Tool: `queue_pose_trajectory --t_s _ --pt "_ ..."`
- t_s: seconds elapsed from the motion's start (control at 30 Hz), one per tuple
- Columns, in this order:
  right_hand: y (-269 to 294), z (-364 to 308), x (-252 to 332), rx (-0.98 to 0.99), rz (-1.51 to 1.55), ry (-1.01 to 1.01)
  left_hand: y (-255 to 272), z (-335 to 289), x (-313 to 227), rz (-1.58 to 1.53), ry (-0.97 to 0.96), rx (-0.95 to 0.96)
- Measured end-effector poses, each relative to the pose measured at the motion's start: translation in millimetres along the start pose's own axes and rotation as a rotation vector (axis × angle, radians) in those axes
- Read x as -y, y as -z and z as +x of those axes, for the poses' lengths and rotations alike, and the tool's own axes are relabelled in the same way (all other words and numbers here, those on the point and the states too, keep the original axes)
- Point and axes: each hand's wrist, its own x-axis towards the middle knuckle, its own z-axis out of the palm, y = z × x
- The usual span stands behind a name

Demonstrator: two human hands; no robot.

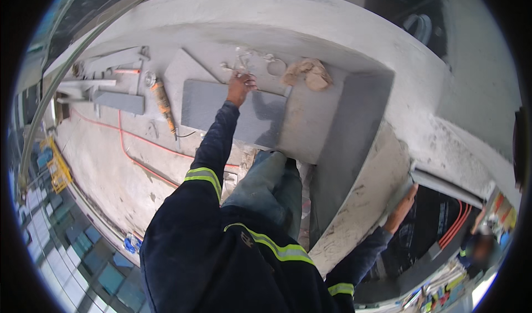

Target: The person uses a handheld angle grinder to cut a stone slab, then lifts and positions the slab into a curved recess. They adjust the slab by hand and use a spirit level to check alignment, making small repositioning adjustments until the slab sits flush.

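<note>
My left hand reaches forward over the far edge of a dark grey stone slab. Its fingers are apart, and I see nothing held in them. Just beyond lie small pale bits and a ring-shaped piece. My right hand is out to the right, laid along a grey edge beside a cement-stained panel. Its fingers are stretched out; the thumb is hidden. A dark upright slab stands between my legs and that panel.
To the left lies an orange angle grinder with a cord. Beyond it are grey offcuts. A crumpled brown bag sits by the curved white wall. Red cable crosses the floor. Another person is at far right.
</note>
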Motion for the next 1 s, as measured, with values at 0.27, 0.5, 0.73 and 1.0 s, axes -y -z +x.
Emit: queue_pose_trajectory --t_s 0.27,0.5,0.73,1.0 --pt "9.8 20.6 -16.9 0.048 0.032 -0.255 -35.3 -36.0 12.3 0.251 -0.292 0.287" --pt "22.2 12.1 1.1 0.200 0.745 -0.266 -239.0 -167.1 -66.7 0.237 -0.085 0.387" --pt "17.8 44.1 -22.7 -0.082 0.823 -0.379 -382.8 -253.9 -104.9 0.307 -0.104 0.741" --pt "22.0 115.5 -50.3 -0.256 1.456 -0.873 -490.4 -229.7 -49.7 0.587 0.051 0.883"
